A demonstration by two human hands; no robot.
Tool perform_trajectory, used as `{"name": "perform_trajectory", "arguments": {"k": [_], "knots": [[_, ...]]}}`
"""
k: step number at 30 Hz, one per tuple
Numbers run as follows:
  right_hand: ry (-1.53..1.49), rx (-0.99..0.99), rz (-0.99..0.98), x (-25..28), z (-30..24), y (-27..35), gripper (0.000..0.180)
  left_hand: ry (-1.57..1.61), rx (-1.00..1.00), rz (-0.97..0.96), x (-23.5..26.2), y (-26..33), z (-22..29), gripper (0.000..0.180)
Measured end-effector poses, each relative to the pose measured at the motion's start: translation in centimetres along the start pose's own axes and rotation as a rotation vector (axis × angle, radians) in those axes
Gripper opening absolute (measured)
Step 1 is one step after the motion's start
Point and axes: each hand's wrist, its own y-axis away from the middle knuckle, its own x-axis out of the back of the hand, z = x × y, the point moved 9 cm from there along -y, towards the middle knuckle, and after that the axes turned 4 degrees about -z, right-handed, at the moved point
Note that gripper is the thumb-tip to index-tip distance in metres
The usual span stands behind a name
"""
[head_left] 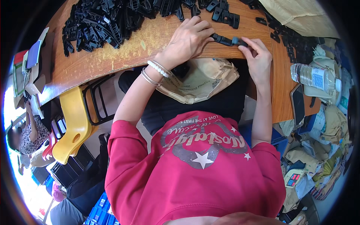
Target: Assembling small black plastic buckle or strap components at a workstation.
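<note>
At the left we see a yellow chair (pixel 73 116), then a pile of black parts (pixel 99 28) on the bench (pixel 138 52). Our left hand (pixel 192 36) bends its fingers at the left end of a black piece (pixel 222 39), near the bench edge; we cannot tell if this grip pinches. Our right hand (pixel 259 56) pinches the piece's right end. Farther right lies a clear bottle (pixel 313 77).
</note>
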Motion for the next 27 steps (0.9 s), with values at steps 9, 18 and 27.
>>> {"name": "perform_trajectory", "arguments": {"k": [9,18,27], "knots": [[-0.157,0.002,-0.066,-1.1,-0.4,-0.1,0.023,0.034,0.000,0.008,0.1,-0.2,-0.4,0.022],[-0.207,0.172,-0.071,-3.1,-2.0,-1.1,0.021,0.050,-0.002,-0.025,0.0,0.0,-0.3,0.023],[-0.249,0.271,0.034,-2.2,-3.8,-1.3,0.010,-0.102,0.103,0.219,2.7,0.7,-1.6,0.029]]}}
